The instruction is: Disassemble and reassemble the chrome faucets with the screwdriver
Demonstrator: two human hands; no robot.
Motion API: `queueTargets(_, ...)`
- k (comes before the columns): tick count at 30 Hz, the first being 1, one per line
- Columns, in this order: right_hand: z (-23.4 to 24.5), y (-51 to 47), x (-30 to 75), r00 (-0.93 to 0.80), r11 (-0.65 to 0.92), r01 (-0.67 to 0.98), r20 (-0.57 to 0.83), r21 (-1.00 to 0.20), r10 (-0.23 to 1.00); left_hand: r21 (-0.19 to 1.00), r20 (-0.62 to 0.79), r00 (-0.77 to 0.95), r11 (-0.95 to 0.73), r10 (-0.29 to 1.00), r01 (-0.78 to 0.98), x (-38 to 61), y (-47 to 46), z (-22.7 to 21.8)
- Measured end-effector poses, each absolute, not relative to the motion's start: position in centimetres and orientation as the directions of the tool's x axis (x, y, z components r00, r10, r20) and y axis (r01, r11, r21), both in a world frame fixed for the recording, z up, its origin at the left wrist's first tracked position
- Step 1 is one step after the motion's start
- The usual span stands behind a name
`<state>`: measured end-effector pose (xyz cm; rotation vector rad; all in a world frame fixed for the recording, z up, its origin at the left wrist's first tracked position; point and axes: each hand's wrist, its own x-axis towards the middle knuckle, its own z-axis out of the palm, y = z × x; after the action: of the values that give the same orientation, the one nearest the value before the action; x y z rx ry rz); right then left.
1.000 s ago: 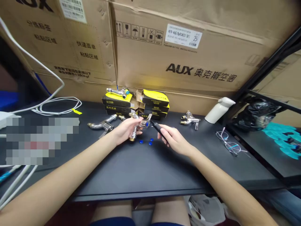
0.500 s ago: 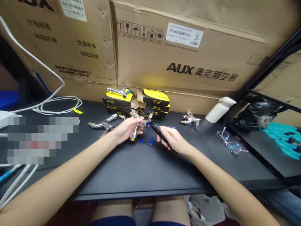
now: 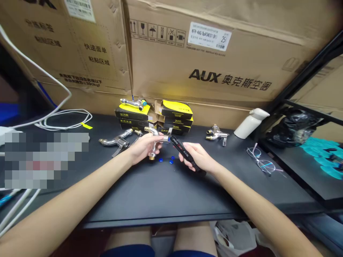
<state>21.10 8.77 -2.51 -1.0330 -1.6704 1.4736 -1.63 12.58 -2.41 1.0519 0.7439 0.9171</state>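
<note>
on my feed the closest things are the two hands over the black desk (image 3: 160,200). my left hand (image 3: 144,149) is closed around a chrome tap (image 3: 153,137), fingers wrapped together on its body, with its brass threaded end (image 3: 152,156) pointing down toward the desktop. my right hand (image 3: 197,157) pinches a black pen-shaped tool (image 3: 182,148), thumb and fingers together on it. the tool's tip sits at the tap's metal lever (image 3: 166,139), and from this angle i can't tell if they're touching or just beside each other. two small blue caps (image 3: 160,160) (image 3: 172,161) lie on the desk below the gap between my hands. farther out, a second chrome tap (image 3: 115,142) lies left of my left hand, and a third (image 3: 217,135) lies right of my right hand. behind them are stacked yellow-and-black boxes (image 3: 174,115), with another tap (image 3: 132,104) on the left stack. to the right are a white bottle (image 3: 252,123) and a pair of glasses (image 3: 261,162). a white cable (image 3: 64,117) loops at the left, and big cardboard cartons (image 3: 203,60) form the back wall.
</note>
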Motion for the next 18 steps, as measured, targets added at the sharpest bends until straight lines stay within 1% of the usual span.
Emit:
queueTargets(3,-2.20,9.21,21.62,-0.520,-0.124,0.032,-0.122,-0.992,0.845,0.907,-0.059,0.451,0.237,0.890,-0.348,-1.66,12.76,-2.42)
queueTargets(5,-2.25,9.41,21.81,-0.563,-0.162,0.022,-0.146,-0.987,0.813,0.893,-0.070,0.452,0.258,0.889,-0.369,-1.72,12.89,-2.42)
queueTargets(7,-2.37,9.52,21.84,-0.571,-0.166,0.014,-0.144,-0.986,0.809,0.884,-0.077,0.446,0.268,0.892,-0.382,-1.82,13.01,-2.39)
queueTargets(14,-2.53,9.50,21.49,-0.472,-0.149,-0.053,-0.106,-0.987,0.875,0.883,-0.065,0.460,0.266,0.886,-0.388,-1.88,13.00,-2.39)
queueTargets(18,-2.56,9.34,21.34,-0.463,-0.136,-0.040,-0.102,-0.990,0.880,0.877,-0.076,0.480,0.287,0.874,-0.384,-1.71,12.83,-2.50)
